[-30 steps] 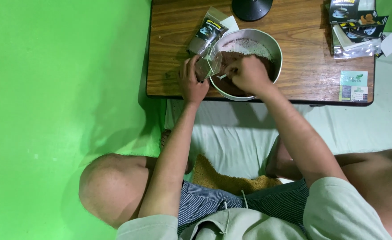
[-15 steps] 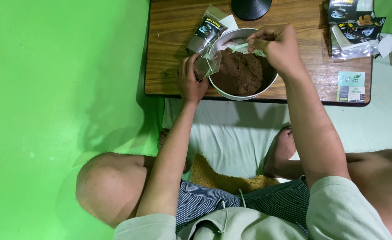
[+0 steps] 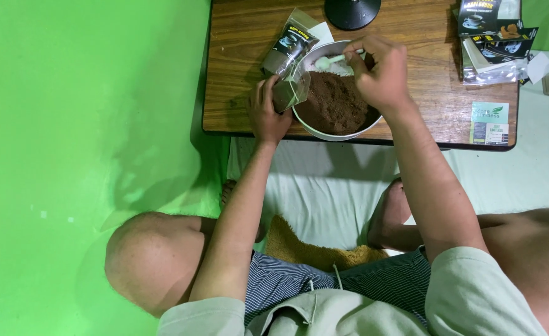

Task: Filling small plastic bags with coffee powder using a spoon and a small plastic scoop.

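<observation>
A white bowl point(image 3: 320, 131) full of brown powder point(image 3: 333, 102) sits on a low wooden table point(image 3: 249, 37). My left hand point(image 3: 265, 112) holds a clear pouch with a dark printed top point(image 3: 290, 62) upright against the bowl's left rim. My right hand point(image 3: 380, 74) is over the bowl's far side and grips a pale green spoon point(image 3: 327, 61), whose scoop end points left toward the pouch's open mouth.
A stack of similar dark pouches point(image 3: 492, 37) lies at the table's far right, a green and white card point(image 3: 489, 121) near the front right corner. A black round base point(image 3: 352, 11) stands behind the bowl. My knees and a green floor lie below.
My right hand has lifted out of the powder and moved to the bowl's far rim, carrying the spoon toward the pouch. My left hand stays on the pouch.
</observation>
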